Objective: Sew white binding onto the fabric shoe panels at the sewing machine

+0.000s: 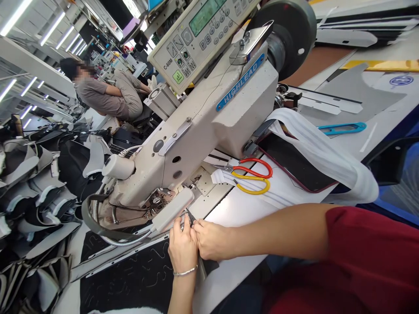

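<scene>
Beneath the sewing machine (209,117), both hands' fingers (188,223) pinch a small dark piece (190,216).

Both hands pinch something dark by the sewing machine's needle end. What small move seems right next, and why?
Probably ease the dark piece toward the needle area. The left hand and right hand meet on it just beside the lamp bar, short of the needle; the scissors lie unused.

Two hands (183,248), one sewing machine (209,113), two scissors (252,174) (one pair blue)
</scene>
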The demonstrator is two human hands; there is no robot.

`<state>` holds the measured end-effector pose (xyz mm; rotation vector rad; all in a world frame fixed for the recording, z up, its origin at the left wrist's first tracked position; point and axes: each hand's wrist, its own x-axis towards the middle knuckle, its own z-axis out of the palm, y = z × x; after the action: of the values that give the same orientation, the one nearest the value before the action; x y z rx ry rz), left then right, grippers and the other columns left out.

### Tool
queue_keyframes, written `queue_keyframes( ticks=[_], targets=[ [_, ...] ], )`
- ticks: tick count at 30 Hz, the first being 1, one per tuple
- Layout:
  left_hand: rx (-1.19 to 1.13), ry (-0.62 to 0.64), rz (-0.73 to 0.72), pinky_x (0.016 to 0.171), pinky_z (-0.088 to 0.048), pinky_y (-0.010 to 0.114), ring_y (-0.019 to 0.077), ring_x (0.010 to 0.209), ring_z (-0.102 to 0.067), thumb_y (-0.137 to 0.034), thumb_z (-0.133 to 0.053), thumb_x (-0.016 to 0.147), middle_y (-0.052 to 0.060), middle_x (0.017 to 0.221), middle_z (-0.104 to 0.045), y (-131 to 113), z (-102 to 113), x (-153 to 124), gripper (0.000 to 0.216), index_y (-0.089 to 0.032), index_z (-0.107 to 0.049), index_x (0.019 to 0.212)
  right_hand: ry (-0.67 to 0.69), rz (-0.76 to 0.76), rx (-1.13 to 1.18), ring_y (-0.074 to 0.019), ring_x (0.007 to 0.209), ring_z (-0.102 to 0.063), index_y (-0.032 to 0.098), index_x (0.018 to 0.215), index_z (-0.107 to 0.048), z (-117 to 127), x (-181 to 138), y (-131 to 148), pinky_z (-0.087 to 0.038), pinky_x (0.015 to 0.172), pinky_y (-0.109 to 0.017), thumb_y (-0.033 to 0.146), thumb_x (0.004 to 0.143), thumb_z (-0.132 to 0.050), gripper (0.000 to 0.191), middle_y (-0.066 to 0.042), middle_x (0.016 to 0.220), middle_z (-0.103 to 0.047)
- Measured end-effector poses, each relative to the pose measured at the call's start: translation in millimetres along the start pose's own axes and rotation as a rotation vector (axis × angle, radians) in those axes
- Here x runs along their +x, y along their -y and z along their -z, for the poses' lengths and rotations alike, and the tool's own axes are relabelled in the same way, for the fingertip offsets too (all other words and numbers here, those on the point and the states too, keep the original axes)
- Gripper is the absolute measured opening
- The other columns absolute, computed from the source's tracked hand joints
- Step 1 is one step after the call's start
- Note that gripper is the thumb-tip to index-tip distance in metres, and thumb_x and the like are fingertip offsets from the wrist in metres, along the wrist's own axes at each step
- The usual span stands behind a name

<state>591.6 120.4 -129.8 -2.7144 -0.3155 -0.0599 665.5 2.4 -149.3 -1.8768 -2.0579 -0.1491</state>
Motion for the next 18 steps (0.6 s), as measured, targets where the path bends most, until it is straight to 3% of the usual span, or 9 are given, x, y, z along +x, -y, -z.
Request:
queue_keyframes(
  ticks=[7,14,18],
  targets=[
    [-0.02,-0.003,0.074,0.074,-0.047,0.027,0.0183,0.089,-0.055,-0.016,-0.039,0.081,0.008,0.106,-0.057,-9,11,2,0.033,-0.022,-0.06,0.106,-0.018,0.003,-0.001,-0.024,0.075,-0.048,0.012,0.073,-0.063,-1,1,0,-0.032,0.063,-0.037,0.018,0.076,-0.053,0.012,-0.012,0.072,-0.056],
    [-0.315,0.046,0.194,0.068,-0.046,0.025,0.0162,0.082,-0.057,-0.019,-0.049,0.074,0.006,0.102,-0.058,2,13,12,0.031,-0.021,-0.061,0.103,-0.059,0.008,-0.052,-0.0252,0.076,-0.048,0.009,0.079,-0.063,-3,-2,1,-0.033,0.065,-0.038,0.015,0.075,-0.049,0.016,-0.015,0.079,-0.059],
    [-0.343,0.103,0.205,0.066,-0.045,0.025,0.0143,0.076,-0.057,-0.019,-0.051,0.073,0.005,0.103,-0.058,5,12,16,0.03,-0.021,-0.061,0.101,-0.091,0.008,-0.075,-0.0251,0.074,-0.049,0.009,0.078,-0.063,-4,-2,0,-0.034,0.066,-0.039,0.015,0.075,-0.049,0.016,-0.014,0.078,-0.06]
  ],
)
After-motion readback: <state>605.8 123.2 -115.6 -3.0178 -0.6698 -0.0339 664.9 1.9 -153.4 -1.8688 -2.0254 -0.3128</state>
